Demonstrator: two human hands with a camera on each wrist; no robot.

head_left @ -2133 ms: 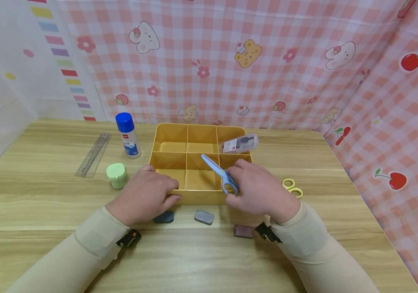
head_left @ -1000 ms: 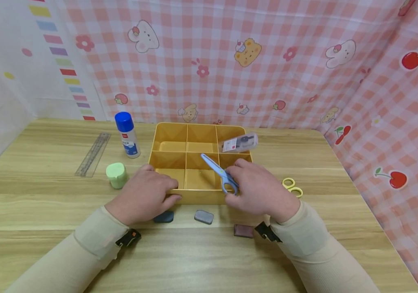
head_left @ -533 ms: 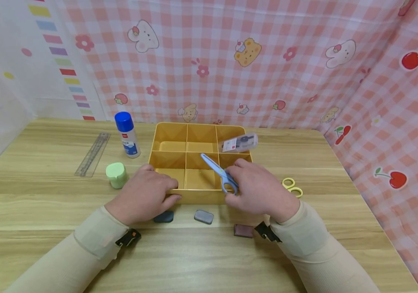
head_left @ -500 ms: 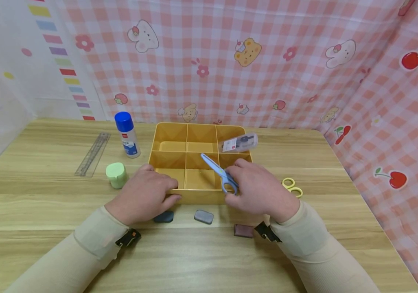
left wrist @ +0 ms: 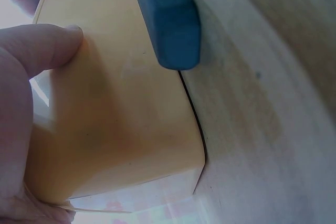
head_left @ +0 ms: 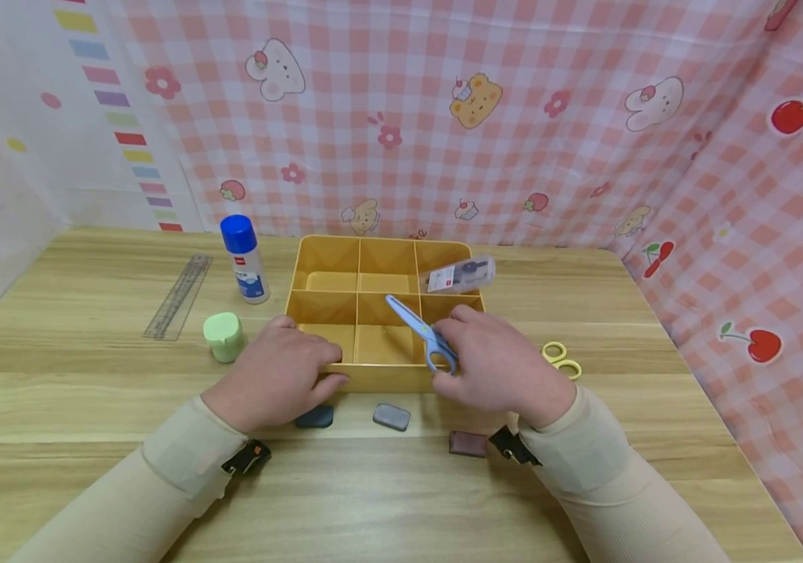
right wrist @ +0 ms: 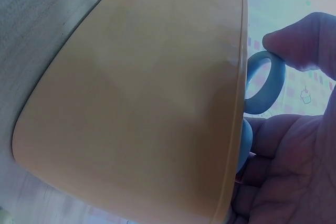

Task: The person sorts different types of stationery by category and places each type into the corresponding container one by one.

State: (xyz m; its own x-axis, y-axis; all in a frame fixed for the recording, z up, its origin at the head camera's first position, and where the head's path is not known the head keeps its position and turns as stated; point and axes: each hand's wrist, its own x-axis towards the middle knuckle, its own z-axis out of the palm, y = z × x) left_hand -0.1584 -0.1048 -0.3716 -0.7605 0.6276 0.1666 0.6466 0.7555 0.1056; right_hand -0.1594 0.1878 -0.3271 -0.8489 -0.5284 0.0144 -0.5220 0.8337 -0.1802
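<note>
A yellow organizer box (head_left: 387, 378) with several compartments stands on the table. My left hand (head_left: 277, 375) grips its front left part, the thumb against the front wall, as the left wrist view also shows. My right hand (head_left: 500, 360) holds blue scissors (head_left: 411, 319) by the handles at the box's front right; their blades slant up to the left over the front middle compartment. In the right wrist view the thumb touches a handle ring (right wrist: 266, 90) beside the rim. A clear case (head_left: 460, 275) leans in the back right compartment, sticking out over its side.
On the left are a ruler (head_left: 179, 299), a blue-capped glue bottle (head_left: 246, 262) and a green round object (head_left: 224, 337). In front of the box lie a dark blue block (head_left: 315, 417), a grey block (head_left: 392, 417) and a maroon block (head_left: 467, 444). Yellow-handled scissors (head_left: 568, 370) lie right.
</note>
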